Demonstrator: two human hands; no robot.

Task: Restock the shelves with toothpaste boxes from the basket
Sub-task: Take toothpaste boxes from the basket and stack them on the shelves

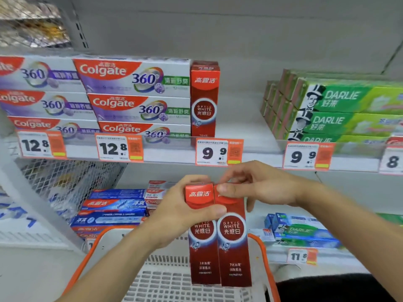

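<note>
Two red boxes [219, 236], both hands' grip

Above the white slotted plastic basket with orange rim [93, 253], the left hand [176, 212] and right hand [259, 188] together hold two upright red cardboard toothpaste boxes [220, 247] side by side, touching, below the grey metal shelf [257, 125].
</note>
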